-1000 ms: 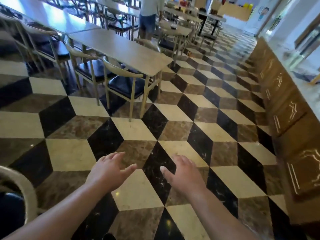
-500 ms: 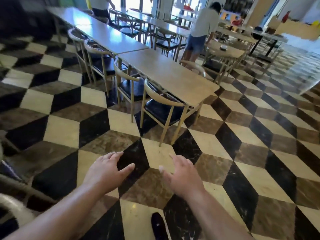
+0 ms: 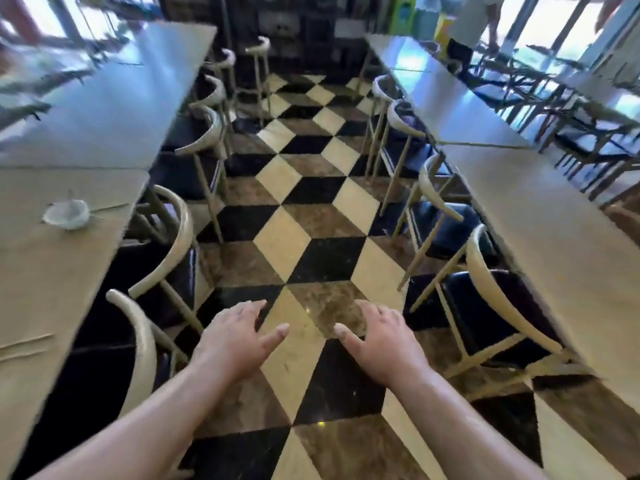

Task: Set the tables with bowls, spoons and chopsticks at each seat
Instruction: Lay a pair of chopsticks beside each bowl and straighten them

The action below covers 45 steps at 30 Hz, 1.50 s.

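Both hands are held out, palms down, above a floor [image 3: 313, 226] tiled in a cube pattern of black, cream and brown. The left hand [image 3: 235, 337] and the right hand [image 3: 381, 341] are spread with fingers loose, and nothing is gripped in either. An aisle is formed between two rows of wooden tables with curved-back chairs tucked in. On the left table [image 3: 45, 271], a white bowl [image 3: 66, 213] is seen, with what appears to be a spoon inside it, though blur prevents certainty. A pair of chopsticks [image 3: 109, 207] is laid just beside the bowl on its right. A second pair of chopsticks [image 3: 26, 345] is seen nearer on the same table. The right table [image 3: 561, 244] is seen across the aisle.
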{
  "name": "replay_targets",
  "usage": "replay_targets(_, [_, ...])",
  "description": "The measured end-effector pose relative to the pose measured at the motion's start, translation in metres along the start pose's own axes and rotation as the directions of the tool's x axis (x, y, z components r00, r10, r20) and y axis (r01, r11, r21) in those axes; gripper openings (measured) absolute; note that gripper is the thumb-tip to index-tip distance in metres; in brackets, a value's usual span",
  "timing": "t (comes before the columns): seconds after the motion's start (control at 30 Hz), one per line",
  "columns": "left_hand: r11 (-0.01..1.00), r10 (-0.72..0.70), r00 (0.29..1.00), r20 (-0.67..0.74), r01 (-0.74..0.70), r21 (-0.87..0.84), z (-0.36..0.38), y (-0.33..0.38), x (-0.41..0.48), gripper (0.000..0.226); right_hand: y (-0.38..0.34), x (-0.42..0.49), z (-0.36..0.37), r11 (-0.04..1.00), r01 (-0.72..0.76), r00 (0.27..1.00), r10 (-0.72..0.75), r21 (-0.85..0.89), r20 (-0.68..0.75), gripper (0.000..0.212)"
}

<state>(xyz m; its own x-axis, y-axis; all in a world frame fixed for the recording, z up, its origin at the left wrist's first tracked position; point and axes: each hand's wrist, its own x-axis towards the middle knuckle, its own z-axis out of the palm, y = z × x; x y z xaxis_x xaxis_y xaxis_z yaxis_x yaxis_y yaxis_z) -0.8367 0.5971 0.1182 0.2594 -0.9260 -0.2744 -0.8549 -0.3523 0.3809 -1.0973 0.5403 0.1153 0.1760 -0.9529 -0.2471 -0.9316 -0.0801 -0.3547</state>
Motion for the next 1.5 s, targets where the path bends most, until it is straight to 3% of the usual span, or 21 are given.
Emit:
replay_targets(0.23, [0.955, -0.261, 0.964, -0.054, 0.25, -0.158, -0.033, -0.104, 0.055, 0.093, -0.122, 0.106, 0.018, 0.952, 0.304, 0.942, -0.294, -0.041, 0.165, 0.084])
replay_targets(0.37, [0.896, -0.358, 0.932, -0.063, 0.324, -0.302, -0.053, -0.155, 0.096, 0.091, -0.195, 0.159, 0.039, 0.915, 0.389, 0.91, -0.365, -0.102, 0.199, 0.089])
replay_targets(0.57, [0.841, -0.468, 0.878, -0.098, 0.408, -0.356, -0.091, -0.228, 0.14, 0.088, -0.306, 0.23, 0.065, 0.846, 0.506, 0.852, -0.461, -0.167, 0.247, 0.087])
replay_targets(0.7, [0.789, -0.559, 0.818, -0.136, 0.473, -0.392, -0.116, -0.275, 0.157, 0.098, -0.375, 0.26, 0.082, 0.767, 0.625, 0.759, -0.555, -0.145, 0.34, 0.09])
replay_targets(0.83, [0.667, -0.694, 0.712, -0.108, 0.579, -0.469, -0.123, -0.312, 0.165, 0.097, -0.44, 0.296, 0.098, 0.654, 0.749, 0.623, -0.642, -0.105, 0.447, 0.083])
replay_targets(1.0, [0.466, -0.863, 0.498, -0.082, 0.722, -0.511, -0.133, -0.346, 0.173, 0.087, -0.532, 0.346, 0.132, 0.482, 0.875, 0.431, -0.729, -0.048, 0.531, 0.082])
replay_targets(1.1, [0.343, -0.926, 0.371, -0.07, 0.749, -0.567, -0.137, -0.353, 0.173, 0.083, -0.578, 0.363, 0.157, 0.341, 0.94, 0.278, -0.749, -0.01, 0.602, 0.08])
replay_targets(1.3, [0.116, -0.989, 0.148, -0.008, 0.741, -0.661, -0.125, -0.352, 0.159, 0.072, -0.636, 0.351, 0.219, 0.163, 0.981, 0.031, -0.677, 0.108, 0.735, 0.06])
replay_targets(1.4, [0.001, -0.997, 0.054, 0.056, 0.721, -0.692, -0.107, -0.359, 0.142, 0.075, -0.647, 0.33, 0.252, 0.109, 0.984, -0.051, -0.59, 0.142, 0.806, 0.055])
replay_targets(1.5, [-0.085, -0.994, -0.014, 0.107, 0.707, -0.702, -0.082, -0.377, 0.129, 0.074, -0.654, 0.308, 0.288, 0.097, 0.983, -0.085, -0.522, 0.158, 0.849, 0.055])
